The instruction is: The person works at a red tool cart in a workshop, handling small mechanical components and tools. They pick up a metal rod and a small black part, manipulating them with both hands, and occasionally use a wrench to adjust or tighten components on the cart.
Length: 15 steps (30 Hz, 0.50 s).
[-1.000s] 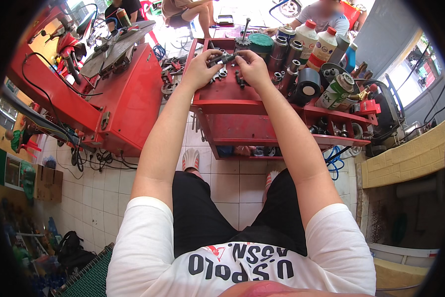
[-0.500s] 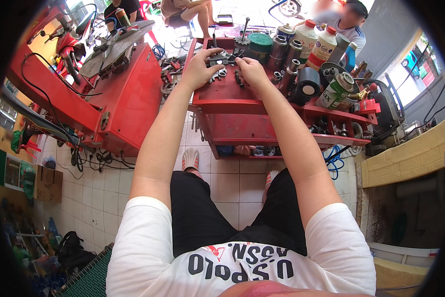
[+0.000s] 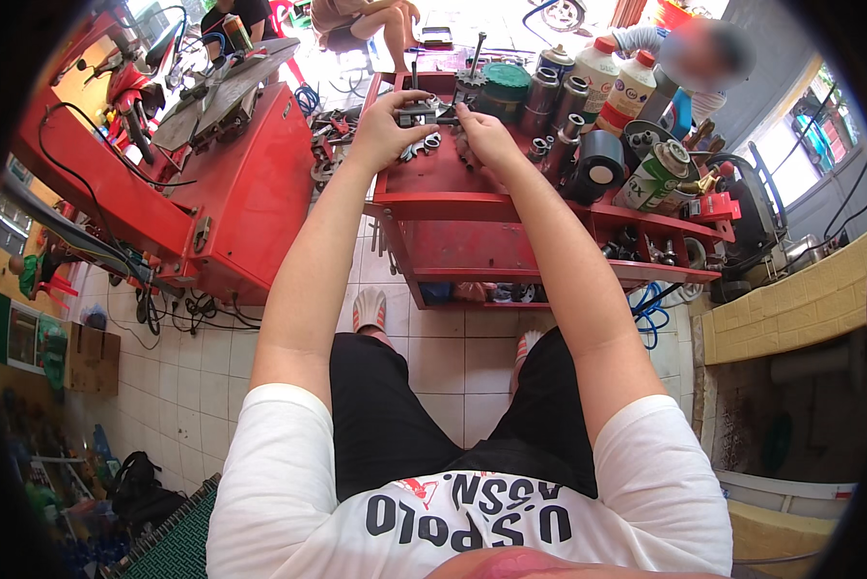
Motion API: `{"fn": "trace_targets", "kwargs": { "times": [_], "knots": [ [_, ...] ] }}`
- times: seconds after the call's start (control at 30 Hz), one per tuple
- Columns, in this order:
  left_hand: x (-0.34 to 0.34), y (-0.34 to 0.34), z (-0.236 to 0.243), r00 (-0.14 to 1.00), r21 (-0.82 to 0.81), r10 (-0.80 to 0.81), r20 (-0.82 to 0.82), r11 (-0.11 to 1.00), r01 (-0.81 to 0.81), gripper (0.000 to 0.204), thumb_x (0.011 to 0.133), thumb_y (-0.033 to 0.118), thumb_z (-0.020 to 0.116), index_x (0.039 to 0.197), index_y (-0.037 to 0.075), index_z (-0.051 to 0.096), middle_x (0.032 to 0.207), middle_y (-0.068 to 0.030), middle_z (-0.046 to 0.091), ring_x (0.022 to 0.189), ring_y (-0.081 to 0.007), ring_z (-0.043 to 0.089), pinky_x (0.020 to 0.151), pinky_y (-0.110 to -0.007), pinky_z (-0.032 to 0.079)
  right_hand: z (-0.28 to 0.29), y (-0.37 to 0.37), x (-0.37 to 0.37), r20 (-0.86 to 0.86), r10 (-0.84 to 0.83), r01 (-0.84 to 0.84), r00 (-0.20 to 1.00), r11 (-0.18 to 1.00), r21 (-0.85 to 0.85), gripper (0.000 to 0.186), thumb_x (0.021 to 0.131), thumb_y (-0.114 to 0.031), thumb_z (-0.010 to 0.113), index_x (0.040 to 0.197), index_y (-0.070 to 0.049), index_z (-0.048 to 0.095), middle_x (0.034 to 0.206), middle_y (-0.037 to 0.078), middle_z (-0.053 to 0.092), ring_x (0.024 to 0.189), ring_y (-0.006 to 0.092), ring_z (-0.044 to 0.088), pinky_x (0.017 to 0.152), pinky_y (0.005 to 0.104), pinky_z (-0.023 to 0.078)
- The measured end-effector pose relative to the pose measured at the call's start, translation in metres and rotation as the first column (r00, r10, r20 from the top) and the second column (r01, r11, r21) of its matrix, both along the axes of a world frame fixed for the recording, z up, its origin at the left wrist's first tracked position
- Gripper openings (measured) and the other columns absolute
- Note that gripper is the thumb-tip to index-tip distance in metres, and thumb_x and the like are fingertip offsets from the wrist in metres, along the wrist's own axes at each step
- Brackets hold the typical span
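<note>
Over the top tray of a red metal trolley, my left hand is closed round a dark metal tool with silver parts, too small to make out exactly. My right hand pinches the right end of the same tool. Just below them lie silver wrenches, partly hidden. Behind my hands are a toothed sprocket with an upright bolt and a green lidded tub; metal cylinders stand to the right.
Bottles and cans crowd the trolley's right side. A red machine with a metal table stands left, tools lying between. A co-worker is behind the bottles; two people sit farther back. A yellow ledge is right.
My hands have shifted slightly up and left, still on the metal tool, which is turned a little. The co-worker at the back right has moved rightward and bent lower.
</note>
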State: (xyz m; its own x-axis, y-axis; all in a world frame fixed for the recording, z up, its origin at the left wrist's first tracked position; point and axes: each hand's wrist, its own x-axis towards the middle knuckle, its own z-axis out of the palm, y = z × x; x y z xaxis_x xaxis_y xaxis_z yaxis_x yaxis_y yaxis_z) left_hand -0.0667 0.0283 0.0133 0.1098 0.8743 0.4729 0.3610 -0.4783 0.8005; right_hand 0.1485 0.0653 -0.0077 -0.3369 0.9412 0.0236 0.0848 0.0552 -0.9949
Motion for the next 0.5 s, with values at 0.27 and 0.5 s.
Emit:
{"fn": "trace_targets", "kwargs": {
  "times": [0.27,0.5],
  "knots": [
    [0.000,0.002,-0.002,0.998,0.071,0.024,-0.065,0.997,-0.019,0.058,0.082,0.012,0.091,0.134,0.004,0.067,0.115,-0.0095,0.075,0.100,-0.0136,0.073,0.087,-0.028,0.060,-0.001,0.002,0.000,-0.021,0.072,-0.072,0.997,0.997,0.017,0.043,0.111,-0.045,0.055,0.101,-0.004,0.066,0.076,0.005,0.067,0.049,0.0103,0.049,0.046,0.0290,0.039],
    [-0.003,0.002,-0.004,0.998,0.043,0.023,-0.053,0.999,-0.021,0.058,0.081,0.013,0.091,0.134,0.004,0.067,0.118,-0.0091,0.075,0.104,-0.0144,0.072,0.090,-0.030,0.059,0.005,-0.007,-0.002,-0.095,0.075,-0.078,0.993,0.997,-0.022,0.044,0.112,-0.046,0.053,0.103,-0.005,0.066,0.077,0.004,0.068,0.051,0.0095,0.050,0.046,0.0280,0.039]
  ]
}}
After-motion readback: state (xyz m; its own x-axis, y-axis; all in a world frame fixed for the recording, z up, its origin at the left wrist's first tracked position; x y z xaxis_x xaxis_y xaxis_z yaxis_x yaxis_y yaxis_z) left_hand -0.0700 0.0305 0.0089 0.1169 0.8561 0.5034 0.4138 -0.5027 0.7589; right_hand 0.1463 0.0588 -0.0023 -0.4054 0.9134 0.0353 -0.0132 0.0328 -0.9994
